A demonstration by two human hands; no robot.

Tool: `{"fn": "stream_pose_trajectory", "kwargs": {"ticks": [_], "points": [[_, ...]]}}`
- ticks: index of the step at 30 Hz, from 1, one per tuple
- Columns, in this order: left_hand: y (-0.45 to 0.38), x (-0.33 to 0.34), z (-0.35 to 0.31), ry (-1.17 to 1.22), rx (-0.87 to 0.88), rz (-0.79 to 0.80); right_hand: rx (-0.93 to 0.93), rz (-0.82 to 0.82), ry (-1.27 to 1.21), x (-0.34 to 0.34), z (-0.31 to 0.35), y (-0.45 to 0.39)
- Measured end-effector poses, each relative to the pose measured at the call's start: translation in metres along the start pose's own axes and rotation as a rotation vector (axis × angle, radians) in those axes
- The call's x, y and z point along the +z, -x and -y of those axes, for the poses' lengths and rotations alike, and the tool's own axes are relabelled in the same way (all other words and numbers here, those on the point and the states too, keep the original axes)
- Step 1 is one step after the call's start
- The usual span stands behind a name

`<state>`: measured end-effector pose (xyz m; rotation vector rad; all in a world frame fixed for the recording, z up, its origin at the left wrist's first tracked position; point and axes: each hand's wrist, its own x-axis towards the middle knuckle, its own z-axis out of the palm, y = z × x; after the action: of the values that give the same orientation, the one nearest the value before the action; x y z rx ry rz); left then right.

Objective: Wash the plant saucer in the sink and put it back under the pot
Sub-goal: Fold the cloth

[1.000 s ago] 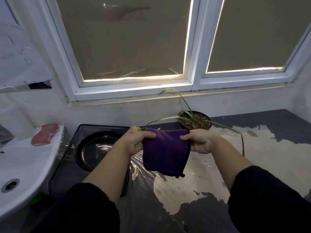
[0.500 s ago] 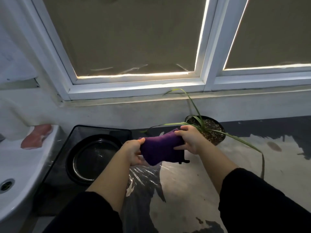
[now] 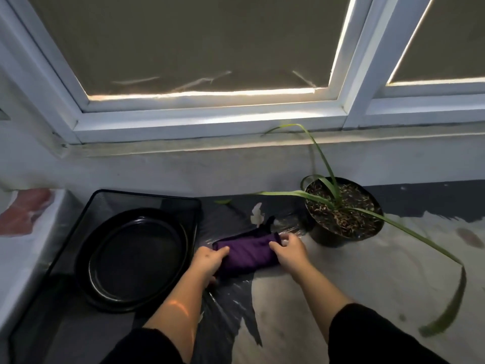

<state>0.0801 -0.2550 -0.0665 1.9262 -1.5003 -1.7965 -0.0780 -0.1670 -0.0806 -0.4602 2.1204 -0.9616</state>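
Note:
The black round plant saucer [image 3: 133, 256] lies on a black mesh tray [image 3: 147, 200] at the left of the counter. A black pot [image 3: 343, 214] with soil and long green leaves stands on the counter at the right, with no saucer under it. Between them a folded purple cloth [image 3: 248, 252] lies on the counter. My left hand [image 3: 210, 260] grips the cloth's left end. My right hand [image 3: 290, 252] holds its right end with curled fingers.
A white sink [image 3: 18, 248] edge runs along the left with a reddish sponge [image 3: 26, 211] on it. The counter [image 3: 354, 285] has a worn, patchy surface with crinkled plastic film. A window and sill run along the back wall.
Both hands have lowered the purple cloth from the air onto the counter between the saucer and the pot. The camera has moved closer and tilted.

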Motion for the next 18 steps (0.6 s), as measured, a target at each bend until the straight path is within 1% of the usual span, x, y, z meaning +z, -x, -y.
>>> {"fn": "stream_pose_trajectory", "kwargs": {"ticks": [2,4,6,8,10,13,16,18], "points": [[-0.009,0.0,-0.004,-0.006,0.059,-0.063,-0.027,-0.032,0.063,0.001,0.004,-0.006],[-0.018,0.001,-0.01,-0.05,0.141,-0.15,-0.113,-0.057,0.113,0.002,0.011,-0.01],[-0.022,0.0,-0.016,-0.102,0.211,-0.254,-0.211,-0.104,0.077,0.004,0.02,-0.013],[-0.024,0.0,-0.023,-0.151,0.22,-0.318,-0.255,-0.166,0.038,0.007,0.027,-0.016],[-0.027,-0.001,-0.028,-0.228,0.211,-0.347,-0.233,-0.182,0.069,0.012,0.029,-0.022],[-0.03,0.0,-0.03,-0.352,0.207,-0.338,-0.153,-0.163,0.239,0.017,0.027,-0.027],[-0.028,-0.004,-0.028,-0.396,0.255,-0.345,-0.23,-0.246,0.382,0.024,0.025,-0.022],[-0.025,-0.012,-0.025,-0.391,0.302,-0.367,-0.314,-0.247,0.382,0.032,0.032,-0.013]]}}
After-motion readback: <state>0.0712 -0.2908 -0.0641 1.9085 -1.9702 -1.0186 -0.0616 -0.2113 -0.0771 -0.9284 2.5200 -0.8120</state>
